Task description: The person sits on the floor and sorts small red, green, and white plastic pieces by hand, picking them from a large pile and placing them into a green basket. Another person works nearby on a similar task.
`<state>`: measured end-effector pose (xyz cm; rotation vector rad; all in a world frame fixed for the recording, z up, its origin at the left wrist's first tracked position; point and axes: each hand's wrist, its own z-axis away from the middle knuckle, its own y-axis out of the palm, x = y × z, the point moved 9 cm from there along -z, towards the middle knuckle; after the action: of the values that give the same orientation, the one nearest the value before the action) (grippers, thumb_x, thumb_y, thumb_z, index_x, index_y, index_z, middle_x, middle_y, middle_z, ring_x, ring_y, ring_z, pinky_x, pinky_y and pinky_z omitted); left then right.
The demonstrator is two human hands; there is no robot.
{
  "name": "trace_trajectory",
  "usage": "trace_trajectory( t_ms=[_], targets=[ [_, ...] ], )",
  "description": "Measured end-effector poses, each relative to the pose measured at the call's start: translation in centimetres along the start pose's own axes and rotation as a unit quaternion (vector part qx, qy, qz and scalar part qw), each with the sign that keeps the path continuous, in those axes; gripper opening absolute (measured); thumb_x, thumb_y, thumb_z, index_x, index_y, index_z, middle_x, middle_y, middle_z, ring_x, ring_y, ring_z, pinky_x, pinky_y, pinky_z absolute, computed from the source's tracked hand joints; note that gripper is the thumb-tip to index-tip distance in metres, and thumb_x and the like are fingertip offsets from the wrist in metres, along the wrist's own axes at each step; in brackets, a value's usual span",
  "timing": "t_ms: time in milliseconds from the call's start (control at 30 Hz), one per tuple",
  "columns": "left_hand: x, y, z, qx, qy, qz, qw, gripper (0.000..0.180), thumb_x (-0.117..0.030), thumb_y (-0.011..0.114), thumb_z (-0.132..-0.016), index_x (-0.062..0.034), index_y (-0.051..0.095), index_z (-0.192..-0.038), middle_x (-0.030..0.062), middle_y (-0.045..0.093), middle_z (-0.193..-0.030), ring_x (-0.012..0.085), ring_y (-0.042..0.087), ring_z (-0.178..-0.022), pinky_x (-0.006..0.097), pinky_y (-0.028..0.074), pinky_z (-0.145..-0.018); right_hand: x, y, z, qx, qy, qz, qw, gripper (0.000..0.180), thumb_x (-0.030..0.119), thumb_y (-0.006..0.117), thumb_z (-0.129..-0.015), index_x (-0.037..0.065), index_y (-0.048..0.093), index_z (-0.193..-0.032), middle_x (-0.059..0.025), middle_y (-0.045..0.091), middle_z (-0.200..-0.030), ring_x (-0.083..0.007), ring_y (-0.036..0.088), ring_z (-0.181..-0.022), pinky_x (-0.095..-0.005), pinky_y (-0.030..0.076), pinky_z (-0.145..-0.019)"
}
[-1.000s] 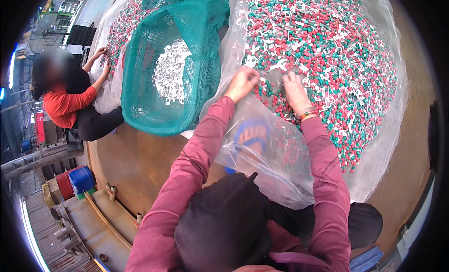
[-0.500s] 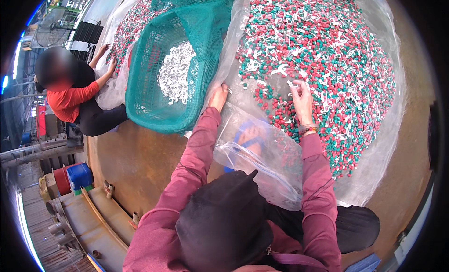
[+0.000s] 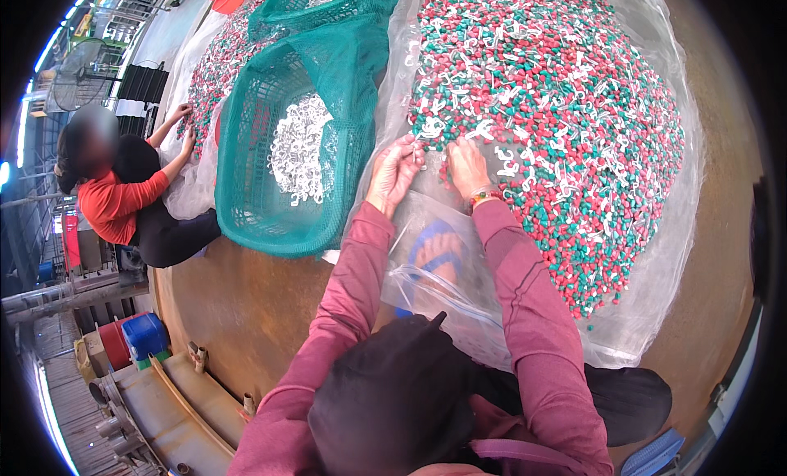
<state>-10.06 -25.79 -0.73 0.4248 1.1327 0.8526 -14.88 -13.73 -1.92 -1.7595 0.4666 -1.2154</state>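
A person in dark pink sleeves is sitting on the brown floor (image 3: 246, 312), leaning over a clear plastic sheet (image 3: 648, 296). A foot in a blue sandal (image 3: 434, 255) is showing under the sheet, just below the hands. The left hand (image 3: 395, 171) is curling its fingers around a few small white pieces at the near edge of the pile of red, green and white bits (image 3: 557, 115). The right hand (image 3: 467, 166) is lying palm down on the pile, fingers bent; I cannot tell if it is holding anything. To the left, a green mesh basket (image 3: 246, 156) is holding white pieces (image 3: 299, 148). Farther left, another person in a red shirt (image 3: 115, 201) is reaching into a second pile (image 3: 221, 54).
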Motion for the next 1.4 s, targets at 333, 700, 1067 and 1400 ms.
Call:
trace_trajectory(
  t_ms=[333,700,1067,1400],
  targets=[
    [0.5,0.8,-5.3,-0.006,-0.054,-0.071,0.996,0.032,-0.031,0.051,-0.092,-0.0111,0.039,-0.071,-0.0026,0.036,-0.061,0.0062,0.030,-0.045,0.018,0.022,-0.034,-2.0,-1.9,3.4,0.028,0.042,0.086,0.995,0.026,0.005,0.054,-0.075,0.002,0.052,-0.101,-0.0141,0.060,-0.083,-0.0311,0.057,-0.084,-0.0414,0.043,-0.075],
    [0.6,2.1,-5.1,0.010,0.210,-0.858,0.468,0.028,-0.028,0.049,-0.090,-0.0024,0.048,-0.100,0.0234,0.062,-0.076,0.0406,0.061,-0.074,0.049,0.047,-0.063,-13.5,-8.6,12.0,-0.120,0.243,-0.818,0.507,0.032,0.003,0.055,-0.083,-0.002,0.051,-0.115,-0.0021,0.054,-0.080,-0.0116,0.053,-0.066,-0.0243,0.047,-0.061],
    [3.5,10.6,-1.4,0.223,-0.101,-0.029,0.969,0.017,-0.021,0.046,-0.083,-0.0063,0.044,-0.074,0.0005,0.038,-0.061,0.0072,0.036,-0.052,0.019,0.023,-0.037,-7.8,-6.5,5.5,0.020,0.078,0.031,0.996,0.010,0.011,0.060,-0.077,0.002,0.060,-0.080,-0.0163,0.054,-0.096,-0.0355,0.060,-0.083,-0.0458,0.049,-0.068],
    [3.4,9.0,-6.9,0.092,0.164,-0.746,0.639,0.020,-0.018,0.064,-0.080,0.0009,0.060,-0.079,0.0143,0.062,-0.070,0.0245,0.061,-0.060,0.036,0.048,-0.058,-8.8,-5.6,7.3,0.030,0.110,0.019,0.993,0.032,0.004,0.060,-0.073,0.001,0.047,-0.103,-0.0202,0.052,-0.095,-0.0380,0.059,-0.082,-0.0470,0.049,-0.065]
  ],
)
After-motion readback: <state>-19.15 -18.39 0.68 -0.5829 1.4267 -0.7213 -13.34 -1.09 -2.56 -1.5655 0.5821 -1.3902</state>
